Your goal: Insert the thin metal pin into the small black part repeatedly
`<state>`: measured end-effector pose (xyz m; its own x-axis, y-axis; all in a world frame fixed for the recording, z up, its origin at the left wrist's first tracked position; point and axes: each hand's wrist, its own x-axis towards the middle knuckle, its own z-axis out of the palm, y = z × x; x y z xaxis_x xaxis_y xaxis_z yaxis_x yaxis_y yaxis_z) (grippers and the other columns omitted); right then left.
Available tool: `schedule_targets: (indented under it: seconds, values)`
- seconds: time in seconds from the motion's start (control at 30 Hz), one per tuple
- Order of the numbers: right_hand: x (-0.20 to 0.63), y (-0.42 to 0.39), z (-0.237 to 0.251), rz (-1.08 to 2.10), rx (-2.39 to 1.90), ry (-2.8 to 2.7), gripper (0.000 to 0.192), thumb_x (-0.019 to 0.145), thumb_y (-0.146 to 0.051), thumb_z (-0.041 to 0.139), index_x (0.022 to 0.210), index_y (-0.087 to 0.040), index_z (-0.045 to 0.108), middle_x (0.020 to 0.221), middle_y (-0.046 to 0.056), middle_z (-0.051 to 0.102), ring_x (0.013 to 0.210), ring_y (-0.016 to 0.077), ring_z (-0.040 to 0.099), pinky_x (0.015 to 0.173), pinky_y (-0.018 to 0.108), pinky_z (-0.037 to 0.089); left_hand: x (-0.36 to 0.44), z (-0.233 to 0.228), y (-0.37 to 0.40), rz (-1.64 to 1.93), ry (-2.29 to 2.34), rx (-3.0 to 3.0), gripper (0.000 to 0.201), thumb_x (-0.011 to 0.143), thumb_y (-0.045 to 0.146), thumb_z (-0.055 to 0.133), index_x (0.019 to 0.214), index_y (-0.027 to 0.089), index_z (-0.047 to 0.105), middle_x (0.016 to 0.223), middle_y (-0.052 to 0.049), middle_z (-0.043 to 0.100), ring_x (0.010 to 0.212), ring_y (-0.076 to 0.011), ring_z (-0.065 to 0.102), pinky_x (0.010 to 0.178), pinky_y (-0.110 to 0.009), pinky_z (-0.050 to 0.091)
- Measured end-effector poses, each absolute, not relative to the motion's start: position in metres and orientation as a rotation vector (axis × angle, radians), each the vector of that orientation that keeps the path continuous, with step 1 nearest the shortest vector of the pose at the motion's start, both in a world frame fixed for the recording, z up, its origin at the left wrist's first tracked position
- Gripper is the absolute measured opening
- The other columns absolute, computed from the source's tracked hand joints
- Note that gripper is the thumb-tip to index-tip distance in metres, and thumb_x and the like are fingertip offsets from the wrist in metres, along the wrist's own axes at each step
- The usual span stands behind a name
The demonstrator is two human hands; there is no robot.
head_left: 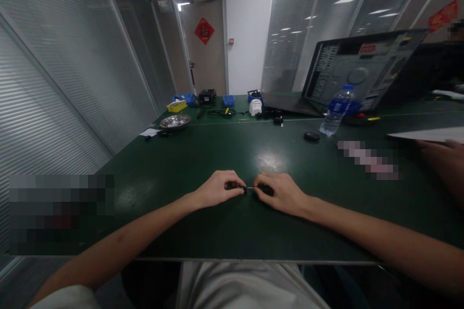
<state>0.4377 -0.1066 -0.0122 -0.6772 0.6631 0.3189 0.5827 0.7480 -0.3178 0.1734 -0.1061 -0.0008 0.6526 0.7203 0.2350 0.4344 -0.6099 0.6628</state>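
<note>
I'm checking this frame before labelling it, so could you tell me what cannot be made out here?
- Head view: the small black part in the left hand is mostly covered by fingers.
- Right hand hides its black part likewise.
- The thin link between them is too small to identify.

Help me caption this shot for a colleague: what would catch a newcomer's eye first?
Front and centre, the left hand and right hand rest on the green table, each pinching a small dark part, seemingly joined by a thin pin. Behind, to the right, a water bottle stands before an open computer case; a steel bowl sits far left.
</note>
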Motion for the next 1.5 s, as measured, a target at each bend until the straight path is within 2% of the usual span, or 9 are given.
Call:
schedule_targets:
  seconds: [0.53, 0.9, 1.13, 1.3, 1.5]
  values:
    - [0.432, -0.11, -0.012, 0.216, -0.937, -2.592, 0.014, 0.1, -0.029, 0.052, 0.105, -0.022, 0.063, 0.095, 0.002, 0.064, 0.077, 0.0155, 0.06, 0.068, 0.026, 0.039, 0.176, -0.008, -0.103, 0.741, 0.962, 2.185, 0.021, 0.086, 0.032, 0.077, 0.103, 0.02, 0.082, 0.088, -0.005, 0.07, 0.074, -0.0146, 0.059, 0.067, -0.025, 0.043]
    - [0.421, -0.113, -0.017, 0.165, -0.872, -2.602, 0.015, 0.104, -0.029, 0.047, 0.107, -0.02, 0.059, 0.097, 0.004, 0.063, 0.077, 0.0153, 0.059, 0.067, 0.027, 0.04, 0.182, -0.014, -0.105, 0.787, 0.949, 2.167, 0.018, 0.087, 0.034, 0.077, 0.097, 0.02, 0.083, 0.088, -0.004, 0.074, 0.073, -0.0157, 0.062, 0.069, -0.027, 0.045]
    - [0.422, -0.114, -0.015, 0.165, -0.879, -2.631, 0.014, 0.102, -0.028, 0.049, 0.108, -0.021, 0.06, 0.099, 0.004, 0.064, 0.079, 0.0157, 0.061, 0.066, 0.026, 0.041, 0.175, -0.004, -0.099, 0.845, 0.962, 2.128, 0.02, 0.089, 0.035, 0.073, 0.1, 0.021, 0.082, 0.103, -0.007, 0.073, 0.088, -0.0189, 0.066, 0.074, -0.028, 0.048]
    - [0.421, -0.113, -0.015, 0.188, -0.881, -2.629, 0.012, 0.101, -0.027, 0.05, 0.107, -0.021, 0.06, 0.098, 0.004, 0.064, 0.079, 0.0155, 0.061, 0.068, 0.027, 0.043, 0.171, -0.011, -0.083, 0.756, 1.016, 2.308, 0.019, 0.089, 0.036, 0.073, 0.103, 0.024, 0.082, 0.097, -0.006, 0.068, 0.094, -0.0206, 0.062, 0.082, -0.031, 0.048]
    - [0.422, -0.115, -0.014, 0.185, -0.906, -2.619, 0.012, 0.101, -0.027, 0.052, 0.107, -0.022, 0.06, 0.098, 0.003, 0.064, 0.078, 0.0153, 0.061, 0.067, 0.026, 0.042, 0.167, -0.007, -0.087, 0.674, 0.938, 2.373, 0.027, 0.095, 0.026, 0.065, 0.12, 0.023, 0.074, 0.11, -0.007, 0.067, 0.104, -0.0214, 0.061, 0.092, -0.033, 0.048]
